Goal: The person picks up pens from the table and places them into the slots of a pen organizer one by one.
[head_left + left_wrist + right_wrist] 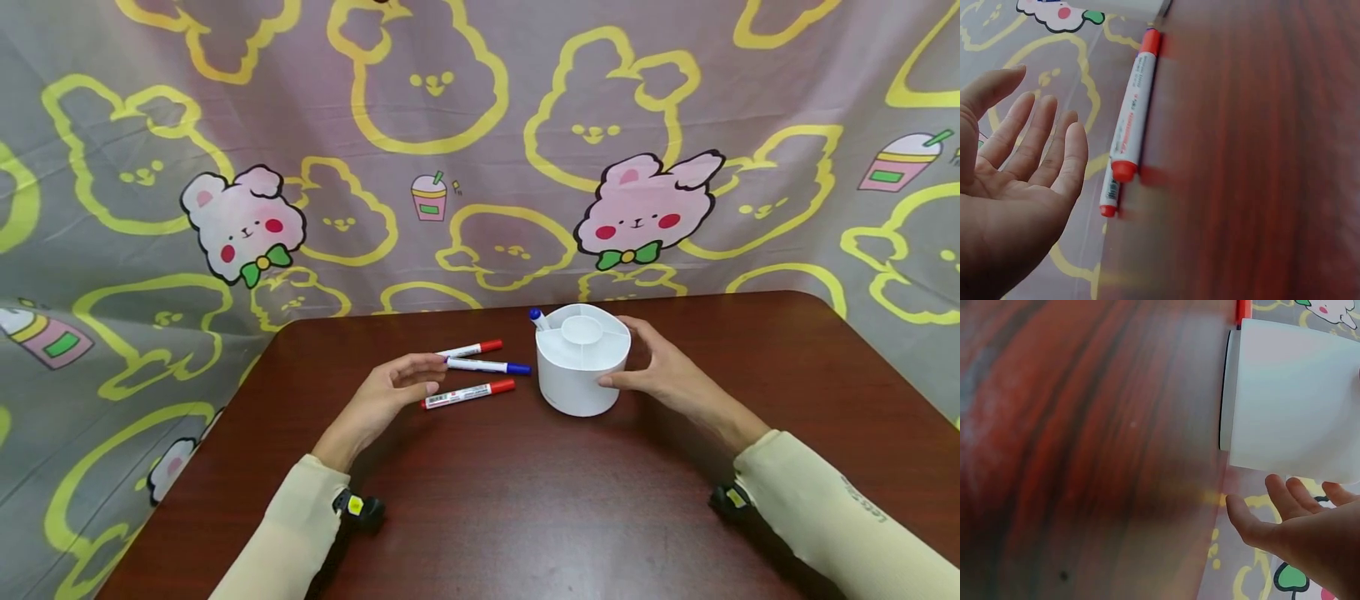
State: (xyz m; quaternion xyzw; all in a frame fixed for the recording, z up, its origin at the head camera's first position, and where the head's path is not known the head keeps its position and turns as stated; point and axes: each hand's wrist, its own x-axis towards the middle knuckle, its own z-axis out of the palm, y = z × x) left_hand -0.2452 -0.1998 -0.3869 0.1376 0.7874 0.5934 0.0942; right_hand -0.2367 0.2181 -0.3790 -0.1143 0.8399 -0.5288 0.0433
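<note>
A white round pen organizer [573, 387] with divided compartments stands on the table, and a blue-capped marker [537, 318] leans in its left compartment. Around its right side my right hand [652, 362] is spread; in the right wrist view the fingertips come right at the organizer's [1297, 400] edge, thumb a little apart from it. To the left lie a blue marker [487, 366], a red marker [468, 393] in front of it and another red marker [476, 348] behind. My left hand [393, 387], fingers loosely bent and holding nothing, hovers by their left ends.
The brown wooden table [495, 517] has its far edge close behind the organizer. A cloth [480, 167] printed with cartoon bunnies hangs behind it. Black wrist cameras sit under both sleeves [300, 508].
</note>
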